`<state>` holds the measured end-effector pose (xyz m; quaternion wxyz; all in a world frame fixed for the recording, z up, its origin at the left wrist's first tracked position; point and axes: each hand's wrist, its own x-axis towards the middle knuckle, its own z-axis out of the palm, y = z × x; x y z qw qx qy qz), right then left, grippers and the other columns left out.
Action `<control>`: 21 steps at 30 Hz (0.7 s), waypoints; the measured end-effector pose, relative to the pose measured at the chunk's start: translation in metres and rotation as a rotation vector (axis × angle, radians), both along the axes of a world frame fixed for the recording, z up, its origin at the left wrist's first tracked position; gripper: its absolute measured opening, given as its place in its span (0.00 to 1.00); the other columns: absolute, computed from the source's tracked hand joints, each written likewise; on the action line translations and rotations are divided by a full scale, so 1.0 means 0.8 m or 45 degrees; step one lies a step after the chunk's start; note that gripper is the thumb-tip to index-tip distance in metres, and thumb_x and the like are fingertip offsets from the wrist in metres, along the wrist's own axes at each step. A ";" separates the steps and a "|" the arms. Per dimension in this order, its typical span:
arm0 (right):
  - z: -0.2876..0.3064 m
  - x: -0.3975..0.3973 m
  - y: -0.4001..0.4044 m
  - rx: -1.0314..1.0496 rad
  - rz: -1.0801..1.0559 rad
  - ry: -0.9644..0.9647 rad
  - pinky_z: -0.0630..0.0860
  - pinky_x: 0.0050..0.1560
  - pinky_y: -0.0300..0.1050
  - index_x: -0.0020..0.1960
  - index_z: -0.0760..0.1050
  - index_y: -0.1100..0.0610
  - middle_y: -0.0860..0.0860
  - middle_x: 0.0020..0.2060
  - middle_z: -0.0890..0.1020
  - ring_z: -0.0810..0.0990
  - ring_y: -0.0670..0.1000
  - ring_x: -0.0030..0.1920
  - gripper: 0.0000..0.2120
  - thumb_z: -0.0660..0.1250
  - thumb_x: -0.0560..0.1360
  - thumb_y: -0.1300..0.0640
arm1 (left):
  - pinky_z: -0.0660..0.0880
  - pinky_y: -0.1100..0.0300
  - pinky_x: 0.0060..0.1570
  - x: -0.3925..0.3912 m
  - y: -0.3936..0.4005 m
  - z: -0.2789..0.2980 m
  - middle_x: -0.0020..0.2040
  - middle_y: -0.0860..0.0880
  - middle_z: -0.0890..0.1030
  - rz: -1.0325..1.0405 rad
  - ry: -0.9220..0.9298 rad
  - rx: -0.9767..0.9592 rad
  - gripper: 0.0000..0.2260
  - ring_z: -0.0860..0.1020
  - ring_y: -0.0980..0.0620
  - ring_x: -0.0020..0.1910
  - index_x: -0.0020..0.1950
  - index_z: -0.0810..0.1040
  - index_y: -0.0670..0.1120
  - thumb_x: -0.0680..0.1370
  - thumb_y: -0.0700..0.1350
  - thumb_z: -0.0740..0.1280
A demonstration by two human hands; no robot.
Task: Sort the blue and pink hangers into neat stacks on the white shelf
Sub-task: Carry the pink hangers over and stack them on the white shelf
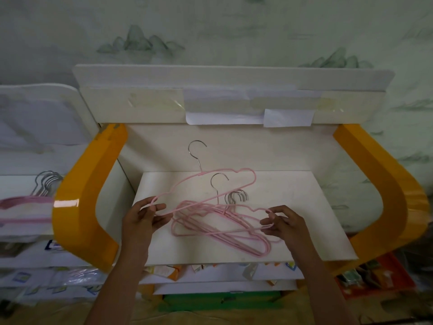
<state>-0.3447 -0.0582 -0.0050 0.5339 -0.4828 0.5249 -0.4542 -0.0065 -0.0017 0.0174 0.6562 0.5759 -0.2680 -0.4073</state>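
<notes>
Several pink hangers (220, 227) with metal hooks lie in a loose pile on the white shelf (293, 193). One pink hanger (206, 181) is lifted at an angle above the pile, its hook pointing to the back. My left hand (146, 219) pinches the left end of that hanger. My right hand (284, 222) pinches the right end of another pink hanger from the pile. No blue hanger shows in this view.
Curved orange side panels, left (82, 195) and right (384, 191), flank the shelf. A white back panel (234, 99) with taped papers stands behind. A neighbouring shelf at left holds more pink hangers (25, 202). Small packaged goods (234, 268) fill lower shelves; a red tray (375, 275) sits lower right.
</notes>
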 end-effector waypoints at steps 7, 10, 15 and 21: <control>0.016 0.006 0.015 -0.110 -0.035 -0.021 0.83 0.42 0.49 0.51 0.78 0.64 0.63 0.39 0.84 0.85 0.63 0.40 0.06 0.66 0.79 0.62 | 0.82 0.58 0.38 0.008 0.014 0.019 0.45 0.39 0.83 -0.006 -0.009 -0.071 0.10 0.83 0.44 0.36 0.60 0.76 0.35 0.81 0.32 0.60; 0.021 0.019 0.023 -0.116 -0.011 -0.014 0.82 0.40 0.47 0.51 0.78 0.64 0.63 0.38 0.84 0.85 0.62 0.39 0.05 0.66 0.79 0.62 | 0.82 0.60 0.36 0.017 0.030 0.030 0.47 0.39 0.82 0.009 -0.015 -0.094 0.10 0.83 0.45 0.36 0.60 0.76 0.35 0.81 0.32 0.60; 0.021 0.060 0.041 -0.128 0.067 -0.046 0.81 0.37 0.47 0.51 0.78 0.65 0.64 0.37 0.83 0.83 0.61 0.36 0.05 0.64 0.80 0.64 | 0.83 0.55 0.37 0.054 0.068 0.034 0.48 0.36 0.82 0.028 -0.105 -0.110 0.10 0.83 0.43 0.34 0.60 0.77 0.35 0.82 0.34 0.60; 0.024 0.121 0.091 -0.120 0.157 -0.084 0.81 0.36 0.45 0.52 0.75 0.68 0.64 0.37 0.83 0.83 0.58 0.35 0.06 0.63 0.79 0.64 | 0.81 0.57 0.33 0.104 0.141 0.045 0.44 0.40 0.82 0.068 -0.113 -0.136 0.08 0.83 0.48 0.33 0.58 0.76 0.37 0.82 0.35 0.60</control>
